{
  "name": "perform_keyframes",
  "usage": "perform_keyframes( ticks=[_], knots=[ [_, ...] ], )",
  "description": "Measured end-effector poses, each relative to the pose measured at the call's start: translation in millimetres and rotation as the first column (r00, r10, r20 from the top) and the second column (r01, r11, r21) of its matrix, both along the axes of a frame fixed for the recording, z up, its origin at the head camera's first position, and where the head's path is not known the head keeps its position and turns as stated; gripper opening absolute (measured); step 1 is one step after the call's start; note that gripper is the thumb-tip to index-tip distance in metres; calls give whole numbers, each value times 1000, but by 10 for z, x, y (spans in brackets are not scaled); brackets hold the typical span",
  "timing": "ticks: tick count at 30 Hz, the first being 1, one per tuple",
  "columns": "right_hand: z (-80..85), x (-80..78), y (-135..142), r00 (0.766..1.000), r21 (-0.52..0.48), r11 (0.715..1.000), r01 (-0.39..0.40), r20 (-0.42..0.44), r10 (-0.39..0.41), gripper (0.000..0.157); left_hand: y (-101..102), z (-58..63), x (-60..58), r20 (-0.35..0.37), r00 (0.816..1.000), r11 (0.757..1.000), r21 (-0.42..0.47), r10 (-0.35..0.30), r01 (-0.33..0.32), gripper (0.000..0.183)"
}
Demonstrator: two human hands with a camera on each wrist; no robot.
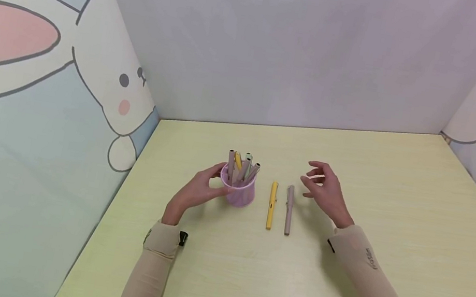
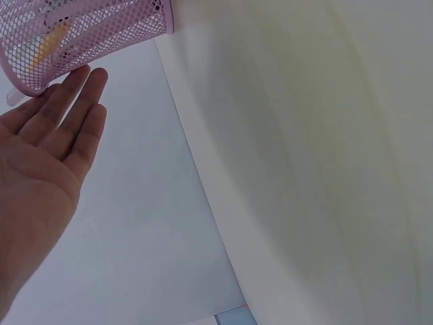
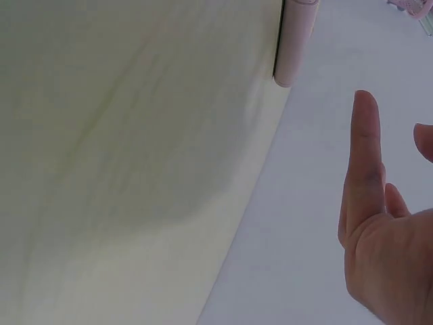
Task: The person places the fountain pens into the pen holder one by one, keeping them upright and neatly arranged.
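Beige sleeves (image 1: 148, 275) reach across a pale table (image 1: 241, 296) in the head view, the left hand (image 1: 200, 189) gripping a pink mesh cup (image 1: 245, 198), thumb on the near side and fingers round toward the far rim. Pens (image 1: 242, 171) stand bunched inside the upright cup, leaning at slightly different angles, their ends jutting above the rim. Just to the cup's right, a yellow pen (image 1: 271, 209) and a grey pen (image 1: 288, 215) lie side by side on the tabletop, apart and nearly parallel, between the two hands. Both long axes run from the person toward the back wall (image 1: 283, 46), clip ends pointing away. Nearest the grey pen, the right hand (image 1: 325, 189) hovers to its right with fingers loosely bent and thumb apart, holding nothing. The hands are well apart.

From the left wrist, straight fingers touch the cup's mesh, a patch of yellow showing through it; the thumb is out of sight.

From the right wrist, the grey pen, pinkish here, enters at the top edge, its long axis close to vertical in view. Beside it, clear of contact, the index finger extends, the thumb separate at the right edge.
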State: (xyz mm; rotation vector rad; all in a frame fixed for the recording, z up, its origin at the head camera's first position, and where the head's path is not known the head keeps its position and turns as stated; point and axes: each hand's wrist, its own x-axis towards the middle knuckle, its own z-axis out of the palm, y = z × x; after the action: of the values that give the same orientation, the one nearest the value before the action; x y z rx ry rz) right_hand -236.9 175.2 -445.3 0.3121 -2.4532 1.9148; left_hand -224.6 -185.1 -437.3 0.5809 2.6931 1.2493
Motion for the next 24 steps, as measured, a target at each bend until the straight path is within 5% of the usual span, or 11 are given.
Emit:
perform_keyframes(
  ticks=[24],
  knots=[
    [-77, -13, 90, 973, -9, 997, -73, 217, 73, 56, 27, 3, -34, 12, 1000, 1000, -4, 6, -6, 79]
  ],
)
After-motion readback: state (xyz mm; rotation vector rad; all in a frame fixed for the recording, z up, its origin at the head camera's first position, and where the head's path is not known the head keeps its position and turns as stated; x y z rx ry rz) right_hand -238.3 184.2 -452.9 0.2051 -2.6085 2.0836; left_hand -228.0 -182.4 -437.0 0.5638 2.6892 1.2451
